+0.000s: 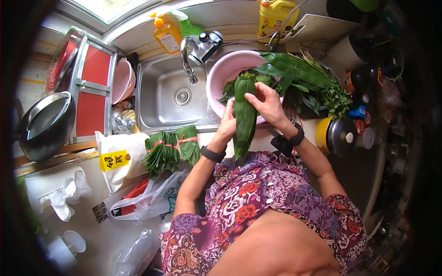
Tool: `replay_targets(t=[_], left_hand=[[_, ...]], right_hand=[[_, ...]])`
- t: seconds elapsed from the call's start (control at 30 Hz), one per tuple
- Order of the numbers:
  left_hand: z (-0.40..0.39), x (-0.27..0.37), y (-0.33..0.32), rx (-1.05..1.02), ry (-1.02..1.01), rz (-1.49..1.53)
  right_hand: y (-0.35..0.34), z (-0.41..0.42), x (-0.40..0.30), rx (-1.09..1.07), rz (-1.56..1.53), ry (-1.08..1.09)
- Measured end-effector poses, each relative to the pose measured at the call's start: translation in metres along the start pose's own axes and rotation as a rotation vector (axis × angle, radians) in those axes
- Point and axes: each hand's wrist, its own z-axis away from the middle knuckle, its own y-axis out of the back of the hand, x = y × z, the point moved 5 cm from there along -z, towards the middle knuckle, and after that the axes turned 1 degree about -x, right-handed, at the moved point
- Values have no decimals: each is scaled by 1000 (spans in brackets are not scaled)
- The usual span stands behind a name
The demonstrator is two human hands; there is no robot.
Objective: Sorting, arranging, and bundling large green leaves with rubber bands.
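Note:
A stack of long green leaves (244,120) hangs upright between my hands, in front of a pink plastic basin (215,77). My left hand (228,119) grips its left edge, the fingers partly hidden behind it. At the upper right edge, my right hand (268,103) pinches the leaves between thumb and fingers. More loose leaves lie inside the basin, and broad wet-looking leaves (304,70) spread over its right rim. To the left, on the counter's front edge, are leaf bundles (188,143) tied with pink-red string.
A stainless steel sink (152,103) with a chrome faucet (188,63) adjoins the basin. Detergent bottles (167,34) stand behind it. At right are leafy herbs (336,98) and a lidded yellow pot (324,134). A white printed bag (126,146) sits at left, near a dark wok (46,127).

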Motion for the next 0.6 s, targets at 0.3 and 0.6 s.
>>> replay_targets(t=[0.3,0.6], left_hand=[[9,8,-11,-14,-19,3],[16,9,-12,-61,-15,34]], right_hand=[[3,6,1,296,475,216],[-1,1,36,107,-207,-111]])
